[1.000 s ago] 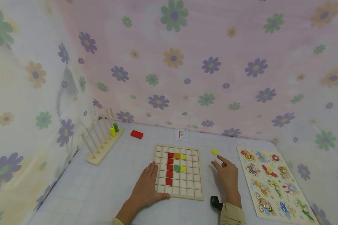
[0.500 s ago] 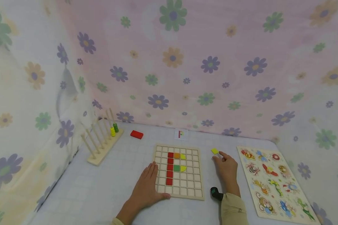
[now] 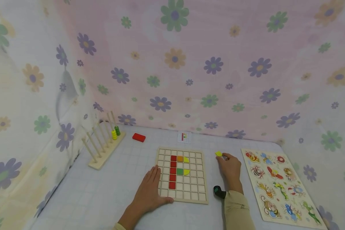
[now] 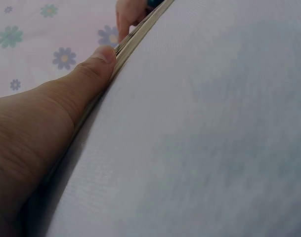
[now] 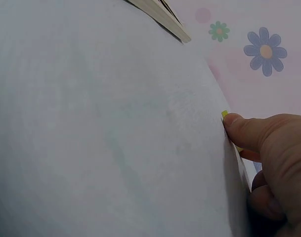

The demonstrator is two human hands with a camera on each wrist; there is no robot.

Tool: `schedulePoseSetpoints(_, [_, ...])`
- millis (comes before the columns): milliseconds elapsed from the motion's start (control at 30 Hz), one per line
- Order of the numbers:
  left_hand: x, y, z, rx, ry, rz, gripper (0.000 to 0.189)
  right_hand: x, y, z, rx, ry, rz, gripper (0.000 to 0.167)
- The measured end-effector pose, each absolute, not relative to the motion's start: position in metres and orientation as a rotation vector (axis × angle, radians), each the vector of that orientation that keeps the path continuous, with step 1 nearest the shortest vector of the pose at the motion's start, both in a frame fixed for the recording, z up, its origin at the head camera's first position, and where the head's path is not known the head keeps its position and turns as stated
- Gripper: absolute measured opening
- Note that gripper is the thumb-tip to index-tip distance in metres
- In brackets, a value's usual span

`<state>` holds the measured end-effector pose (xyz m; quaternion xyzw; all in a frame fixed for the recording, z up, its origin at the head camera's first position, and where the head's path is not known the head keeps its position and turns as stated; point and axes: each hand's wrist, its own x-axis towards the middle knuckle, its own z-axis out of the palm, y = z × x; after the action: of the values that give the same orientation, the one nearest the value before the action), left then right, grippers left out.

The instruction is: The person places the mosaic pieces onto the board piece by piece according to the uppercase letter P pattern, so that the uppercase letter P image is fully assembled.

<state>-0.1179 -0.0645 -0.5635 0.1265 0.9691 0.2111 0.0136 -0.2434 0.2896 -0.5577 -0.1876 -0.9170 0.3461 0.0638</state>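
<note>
In the head view a wooden grid board (image 3: 195, 202) lies flat, bearing a column of red square tiles (image 3: 172, 171), an orange tile (image 3: 180, 158), a green tile (image 3: 180, 171) and two yellow rounded tiles (image 3: 186, 172). My left hand (image 3: 149, 190) lies along the board's left edge, fingers straight, with its thumb at the near edge; the left wrist view shows that thumb (image 4: 91, 71) against the wooden side. Right of the board, my right hand (image 3: 230, 167) pinches a loose yellow tile (image 3: 218, 153) between thumb and forefinger. The right wrist view shows yellow (image 5: 224, 114) at the thumb tip.
A small pattern card (image 3: 184, 137) lies behind the board. Farther left are a red block (image 3: 139, 137) and a peg stand (image 3: 107, 151) with yellow and green beads. An insect puzzle board (image 3: 279, 188) lies to the right. Flowered cloth (image 3: 175, 80) surrounds the table.
The right hand has moved slightly forward to the loose yellow tile, and its thumb and forefinger have closed on it. The left hand stays at the board's edge.
</note>
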Motion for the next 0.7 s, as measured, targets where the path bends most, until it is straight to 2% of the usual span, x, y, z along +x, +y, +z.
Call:
schedulePoseSetpoints(333, [-0.118,-0.066,-0.563,0.402,3.007,0.666,0.136,-0.249,0.290,-0.560,-0.474,-2.830,0.919,0.044])
schedulePoseSetpoints(700, [-0.119,-0.066,-0.565,0.408,3.026,0.661,0.137,-0.229,0.281,-0.549,-0.384,-2.889,1.008,0.044])
